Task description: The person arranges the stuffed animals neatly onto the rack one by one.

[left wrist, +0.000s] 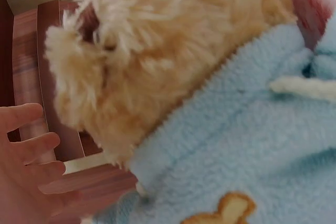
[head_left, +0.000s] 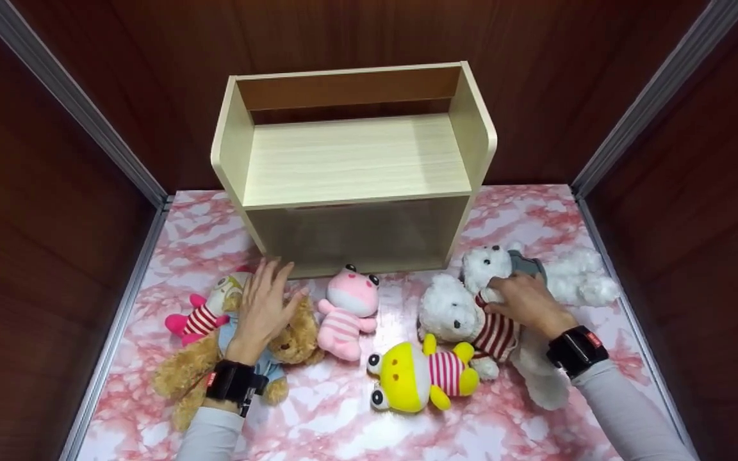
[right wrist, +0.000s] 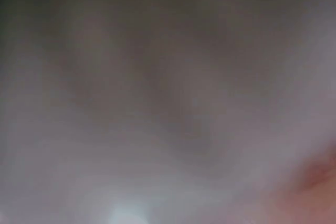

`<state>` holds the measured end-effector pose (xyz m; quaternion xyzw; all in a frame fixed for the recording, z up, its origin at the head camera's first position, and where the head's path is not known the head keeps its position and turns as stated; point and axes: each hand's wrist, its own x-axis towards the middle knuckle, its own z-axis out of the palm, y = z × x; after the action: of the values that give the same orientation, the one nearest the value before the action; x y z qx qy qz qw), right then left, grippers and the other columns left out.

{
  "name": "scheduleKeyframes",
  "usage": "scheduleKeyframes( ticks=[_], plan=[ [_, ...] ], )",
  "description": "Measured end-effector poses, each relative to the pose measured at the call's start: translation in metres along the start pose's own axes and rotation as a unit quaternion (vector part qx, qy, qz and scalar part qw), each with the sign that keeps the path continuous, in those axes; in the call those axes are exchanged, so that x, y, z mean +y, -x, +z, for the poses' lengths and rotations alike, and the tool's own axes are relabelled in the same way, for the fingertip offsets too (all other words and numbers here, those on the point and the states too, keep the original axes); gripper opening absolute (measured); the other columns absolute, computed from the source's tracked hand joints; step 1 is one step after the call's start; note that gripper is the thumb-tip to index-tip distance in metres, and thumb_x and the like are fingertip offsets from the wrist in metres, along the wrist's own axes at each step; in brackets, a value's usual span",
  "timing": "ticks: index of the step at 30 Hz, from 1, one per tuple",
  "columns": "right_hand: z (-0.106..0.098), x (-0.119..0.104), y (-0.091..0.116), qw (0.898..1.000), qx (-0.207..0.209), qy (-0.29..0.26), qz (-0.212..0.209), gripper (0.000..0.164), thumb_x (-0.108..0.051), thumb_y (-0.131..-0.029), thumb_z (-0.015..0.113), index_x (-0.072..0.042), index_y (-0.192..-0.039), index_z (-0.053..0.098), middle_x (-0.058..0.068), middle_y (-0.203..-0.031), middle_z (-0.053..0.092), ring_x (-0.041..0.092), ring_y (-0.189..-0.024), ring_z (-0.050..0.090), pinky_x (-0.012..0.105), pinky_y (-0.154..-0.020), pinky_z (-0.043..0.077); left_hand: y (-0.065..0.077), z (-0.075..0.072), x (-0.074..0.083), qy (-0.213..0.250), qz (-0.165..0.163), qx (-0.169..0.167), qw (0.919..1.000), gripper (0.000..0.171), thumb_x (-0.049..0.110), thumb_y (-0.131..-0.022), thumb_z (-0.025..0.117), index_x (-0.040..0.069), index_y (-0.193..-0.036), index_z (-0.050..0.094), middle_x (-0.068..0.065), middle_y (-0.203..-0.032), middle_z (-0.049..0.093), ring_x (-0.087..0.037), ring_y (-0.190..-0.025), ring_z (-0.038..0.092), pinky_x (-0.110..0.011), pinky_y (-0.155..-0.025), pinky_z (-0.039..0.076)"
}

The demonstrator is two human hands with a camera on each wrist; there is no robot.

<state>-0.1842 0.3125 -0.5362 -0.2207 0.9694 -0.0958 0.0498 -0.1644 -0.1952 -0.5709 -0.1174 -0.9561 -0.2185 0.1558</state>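
My left hand is over a brown teddy bear in a light blue hoodie, its fingers spread and fairly straight. In the left wrist view the fingers are beside the bear's head and hold nothing. My right hand grips the chest of a white teddy bear in a red-and-white striped sweater; part of its grip is hidden. Another white plush bear in a grey vest lies just behind that hand. The right wrist view is a pale blur.
A pink striped plush frog and a yellow one lie between the hands. A plush doll with pink feet lies partly under the brown bear. Behind stands a pale wooden shelf. Dark wood panels enclose the marbled surface.
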Motion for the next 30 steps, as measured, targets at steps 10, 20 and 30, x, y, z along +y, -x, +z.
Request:
scheduleKeyframes(
  ticks=[10, 20, 30],
  plan=[
    [-0.028, -0.014, -0.001, 0.995, 0.079, -0.037, -0.053, 0.027, -0.019, -0.089, 0.083, -0.01, -0.112, 0.072, 0.009, -0.097, 0.077, 0.033, -0.082, 0.072, 0.058, -0.086, 0.05, -0.004, 0.004, 0.01, 0.025, 0.031, 0.011, 0.9991, 0.057, 0.046, -0.098, 0.064, 0.006, -0.139, 0.061, -0.022, -0.152, 0.049, -0.047, -0.145, 0.037, -0.063, -0.119, 0.027],
    [-0.045, -0.039, -0.009, 0.978, 0.167, -0.084, -0.09, 0.023, -0.011, -0.09, 0.081, -0.01, -0.111, 0.07, 0.008, -0.101, 0.075, 0.03, -0.09, 0.072, 0.049, -0.075, 0.058, -0.007, 0.012, 0.027, 0.079, 0.057, 0.007, 0.9952, 0.054, 0.043, -0.099, 0.063, 0.006, -0.138, 0.064, -0.021, -0.15, 0.052, -0.046, -0.142, 0.042, -0.067, -0.112, 0.035],
    [-0.039, -0.057, -0.023, 0.932, 0.305, -0.176, -0.088, 0.029, -0.002, -0.087, 0.082, -0.004, -0.113, 0.069, 0.014, -0.107, 0.073, 0.032, -0.096, 0.071, 0.046, -0.082, 0.057, -0.01, 0.031, 0.054, 0.216, 0.014, -0.059, 0.9745, 0.06, 0.042, -0.101, 0.063, 0.01, -0.15, 0.052, -0.017, -0.16, 0.042, -0.043, -0.14, 0.047, -0.061, -0.113, 0.038]
  ],
)
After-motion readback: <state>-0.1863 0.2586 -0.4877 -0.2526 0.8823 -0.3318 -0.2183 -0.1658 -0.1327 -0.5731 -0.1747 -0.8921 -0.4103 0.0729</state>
